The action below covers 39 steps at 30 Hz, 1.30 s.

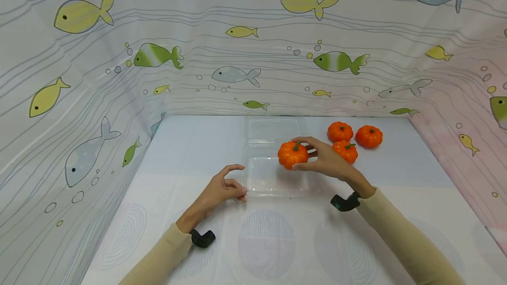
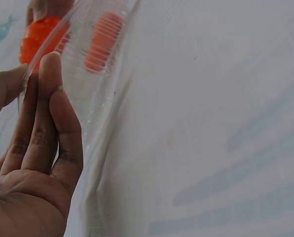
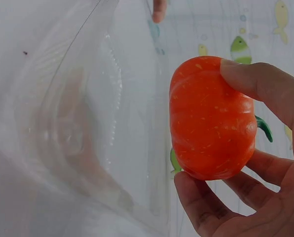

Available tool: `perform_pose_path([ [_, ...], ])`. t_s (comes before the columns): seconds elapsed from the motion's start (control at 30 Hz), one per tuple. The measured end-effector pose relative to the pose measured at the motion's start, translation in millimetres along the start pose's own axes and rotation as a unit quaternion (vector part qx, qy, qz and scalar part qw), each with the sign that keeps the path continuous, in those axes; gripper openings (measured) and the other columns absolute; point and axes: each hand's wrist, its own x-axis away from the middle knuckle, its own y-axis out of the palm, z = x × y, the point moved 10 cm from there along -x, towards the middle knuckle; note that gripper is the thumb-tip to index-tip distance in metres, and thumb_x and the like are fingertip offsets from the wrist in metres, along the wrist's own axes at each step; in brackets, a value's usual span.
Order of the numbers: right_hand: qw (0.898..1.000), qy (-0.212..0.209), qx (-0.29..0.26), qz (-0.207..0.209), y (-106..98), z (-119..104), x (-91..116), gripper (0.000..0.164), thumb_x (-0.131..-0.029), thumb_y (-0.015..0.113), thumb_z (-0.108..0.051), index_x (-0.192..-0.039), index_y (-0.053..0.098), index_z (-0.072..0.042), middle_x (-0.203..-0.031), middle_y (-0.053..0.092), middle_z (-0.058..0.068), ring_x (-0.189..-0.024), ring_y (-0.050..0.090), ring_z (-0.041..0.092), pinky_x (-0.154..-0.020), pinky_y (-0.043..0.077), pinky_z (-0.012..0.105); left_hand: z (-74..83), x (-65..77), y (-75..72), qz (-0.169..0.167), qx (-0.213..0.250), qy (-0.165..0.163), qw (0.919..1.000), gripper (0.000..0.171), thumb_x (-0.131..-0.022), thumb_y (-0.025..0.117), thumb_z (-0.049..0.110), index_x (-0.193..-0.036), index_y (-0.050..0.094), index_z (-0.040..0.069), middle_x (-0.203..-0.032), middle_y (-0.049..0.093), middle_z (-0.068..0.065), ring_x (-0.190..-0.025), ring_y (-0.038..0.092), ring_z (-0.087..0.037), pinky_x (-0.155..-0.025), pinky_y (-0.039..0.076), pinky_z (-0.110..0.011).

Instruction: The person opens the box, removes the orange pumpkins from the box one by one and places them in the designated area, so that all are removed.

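Observation:
My right hand (image 1: 326, 159) grips a small orange pumpkin (image 1: 292, 155) with a green stem. Thumb and fingers lie around its sides in the right wrist view, where the pumpkin (image 3: 211, 118) is held up beside the clear wall. In the head view it overlaps the right part of a clear plastic box (image 1: 273, 195). My left hand (image 1: 222, 190) is at the left front corner of that box. In the left wrist view the box's rim (image 2: 63, 22) runs between thumb and fingers, with the thumb tip right at it.
Three more orange pumpkins, one of them a front pumpkin (image 1: 343, 152) partly behind my right hand, sit at the back right. The box's other clear section (image 1: 273, 120) lies towards the back. A fish-patterned curtain (image 1: 273, 56) surrounds the white table (image 1: 190, 144).

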Motion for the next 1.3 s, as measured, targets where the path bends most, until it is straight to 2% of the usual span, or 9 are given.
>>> perform_pose_path([
  [0.33, 1.000, 0.022, 0.002, 0.020, -17, 20, 14, 0.076, -0.084, 0.086, -0.045, -0.149, 0.049, -0.030, -0.148, 0.049, 0.006, -0.128, 0.053, 0.039, -0.098, 0.052, 0.053, 1.4, -0.1, 1.3, 0.000, 0.003, -0.004, 1.0000, 0.076, -0.094, 0.077, 0.009, -0.156, 0.034, 0.011, -0.101, 0.071, -0.030, -0.084, 0.075, -0.040, -0.089, 0.058, -0.043],
  [0.53, 0.998, 0.038, 0.004, 0.040, -28, 32, 23, 0.076, -0.082, 0.086, -0.049, -0.149, 0.050, -0.035, -0.144, 0.053, 0.004, -0.123, 0.056, 0.035, -0.097, 0.052, 0.052, 0.6, -0.3, 1.5, 0.000, 0.006, -0.009, 0.9999, 0.076, -0.094, 0.077, 0.010, -0.156, 0.034, 0.012, -0.101, 0.071, -0.030, -0.085, 0.074, -0.040, -0.089, 0.058, -0.044],
  [0.8, 0.998, 0.033, 0.007, 0.056, -37, 43, 29, 0.076, -0.085, 0.084, -0.048, -0.150, 0.049, -0.032, -0.149, 0.049, 0.008, -0.125, 0.053, 0.038, -0.106, 0.044, 0.058, 0.3, -0.7, 1.6, 0.001, 0.009, -0.006, 0.9999, 0.076, -0.094, 0.077, 0.009, -0.157, 0.034, 0.011, -0.100, 0.072, -0.027, -0.085, 0.074, -0.040, -0.089, 0.058, -0.044],
  [1.03, 0.997, 0.038, 0.009, 0.065, -44, 53, 37, 0.075, -0.087, 0.083, -0.047, -0.152, 0.048, -0.032, -0.158, 0.041, 0.008, -0.131, 0.051, 0.036, -0.109, 0.043, 0.057, 0.6, 0.0, 2.5, 0.000, 0.006, -0.005, 1.0000, 0.076, -0.095, 0.076, 0.009, -0.157, 0.033, 0.011, -0.102, 0.071, -0.030, -0.086, 0.074, -0.040, -0.091, 0.057, -0.043],
  [1.3, 0.995, 0.045, 0.009, 0.084, -56, 61, 46, 0.079, -0.088, 0.083, -0.044, -0.155, 0.046, -0.027, -0.155, 0.042, 0.010, -0.134, 0.046, 0.034, -0.110, 0.042, 0.056, -0.4, 0.7, 2.1, 0.005, 0.005, -0.009, 0.9999, 0.076, -0.094, 0.077, 0.008, -0.157, 0.034, 0.012, -0.103, 0.071, -0.031, -0.085, 0.074, -0.040, -0.091, 0.057, -0.043],
])
